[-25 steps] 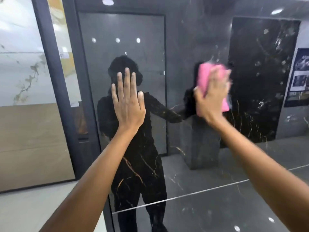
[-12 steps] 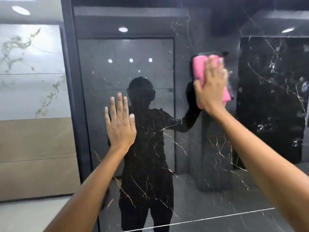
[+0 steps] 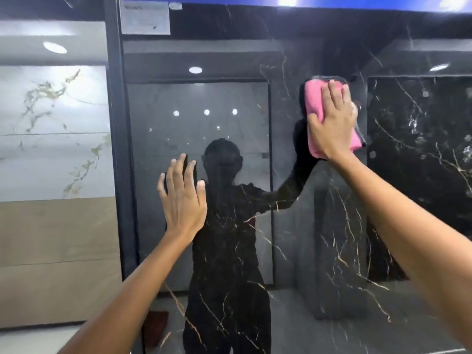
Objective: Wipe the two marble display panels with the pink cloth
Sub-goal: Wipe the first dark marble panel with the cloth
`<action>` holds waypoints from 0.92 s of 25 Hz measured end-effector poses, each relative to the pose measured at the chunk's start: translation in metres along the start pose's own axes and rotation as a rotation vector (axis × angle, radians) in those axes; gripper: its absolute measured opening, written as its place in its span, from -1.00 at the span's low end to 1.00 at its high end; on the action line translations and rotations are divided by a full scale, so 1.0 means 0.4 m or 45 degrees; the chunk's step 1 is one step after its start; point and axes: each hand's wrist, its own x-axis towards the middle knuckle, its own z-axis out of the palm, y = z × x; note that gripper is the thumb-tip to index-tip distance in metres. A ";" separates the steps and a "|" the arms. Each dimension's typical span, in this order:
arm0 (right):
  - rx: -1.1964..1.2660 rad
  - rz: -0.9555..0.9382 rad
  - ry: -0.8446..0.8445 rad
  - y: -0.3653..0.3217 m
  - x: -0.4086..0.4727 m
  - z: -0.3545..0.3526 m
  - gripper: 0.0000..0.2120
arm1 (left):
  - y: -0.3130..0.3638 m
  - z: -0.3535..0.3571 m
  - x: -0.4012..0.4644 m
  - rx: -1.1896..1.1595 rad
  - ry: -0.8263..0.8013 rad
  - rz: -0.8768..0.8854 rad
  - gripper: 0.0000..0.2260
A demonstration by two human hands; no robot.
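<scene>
one glossy gold-veined black marble panel [image 3: 319, 238]

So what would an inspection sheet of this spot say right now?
Surface: black marble panel, glossy, gold veins, reflecting the person.
Job's things: pink cloth folded, pressed high on the panel.
Clutter: paper label at the panel's top left.
Hands: right hand presses the cloth with straight fingers; left hand flat on the panel.
Cables: nothing seen.
Surroundings: dark frame; white marble panel to the left, beige below.
</scene>
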 end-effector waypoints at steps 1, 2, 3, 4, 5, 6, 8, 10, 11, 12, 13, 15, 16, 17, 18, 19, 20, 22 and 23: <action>0.026 0.060 0.015 -0.041 0.008 0.007 -0.30 | 0.008 -0.006 0.044 -0.022 0.024 0.011 -0.58; 0.034 -0.071 0.011 -0.076 -0.019 0.030 -0.29 | 0.015 -0.011 0.095 -0.041 0.046 0.014 -0.58; 0.016 -0.368 -0.019 -0.104 -0.080 0.060 -0.29 | 0.021 -0.011 0.145 -0.053 0.065 0.004 -0.57; -0.017 -0.752 -0.069 -0.122 -0.162 0.086 -0.29 | 0.026 -0.008 0.188 -0.054 0.077 -0.008 -0.55; -0.082 -1.119 -0.155 -0.116 -0.236 0.106 -0.31 | 0.030 -0.002 0.219 -0.035 0.073 -0.017 -0.53; -0.175 -1.372 -0.229 -0.093 -0.269 0.108 -0.33 | 0.031 0.007 0.235 0.008 0.059 -0.022 -0.51; -0.232 -1.443 -0.190 -0.027 -0.197 0.081 -0.36 | 0.028 0.030 0.239 0.116 0.054 -0.012 -0.49; -0.116 -0.873 0.010 0.021 -0.032 0.043 -0.33 | 0.021 0.044 0.236 0.161 0.066 -0.006 -0.48; -0.063 -0.480 0.094 0.038 0.063 0.016 -0.31 | 0.018 0.048 0.232 0.162 0.073 -0.008 -0.48; -0.020 -0.138 0.133 0.044 0.149 -0.015 -0.29 | 0.017 0.051 0.233 0.165 0.086 -0.005 -0.48; -0.001 0.112 0.144 0.027 0.205 -0.031 -0.29 | 0.016 0.051 0.235 0.177 0.099 0.006 -0.48; 0.009 0.113 0.144 -0.065 0.209 -0.007 -0.30 | 0.015 0.050 0.241 0.188 0.113 0.020 -0.48; 0.012 -0.115 0.104 -0.113 0.164 0.022 -0.30 | 0.017 0.050 0.239 0.184 0.118 0.024 -0.48; -0.022 -0.439 0.018 -0.150 0.091 0.054 -0.30 | 0.018 0.050 0.233 0.173 0.117 0.025 -0.48; -0.068 -0.812 -0.064 -0.168 0.007 0.082 -0.31 | 0.020 0.047 0.230 0.155 0.115 0.023 -0.48; -0.155 -1.120 -0.140 -0.163 -0.058 0.094 -0.33 | 0.022 0.039 0.236 0.126 0.115 0.022 -0.48; -0.234 -1.321 -0.179 -0.139 -0.074 0.086 -0.35 | 0.024 0.029 0.252 0.091 0.119 0.027 -0.49; -0.257 -1.238 -0.077 -0.067 0.002 0.055 -0.36 | 0.031 0.006 0.309 0.010 0.145 0.050 -0.53; -0.203 -0.952 0.014 -0.032 0.065 0.040 -0.35 | 0.034 -0.004 0.343 -0.016 0.148 0.058 -0.53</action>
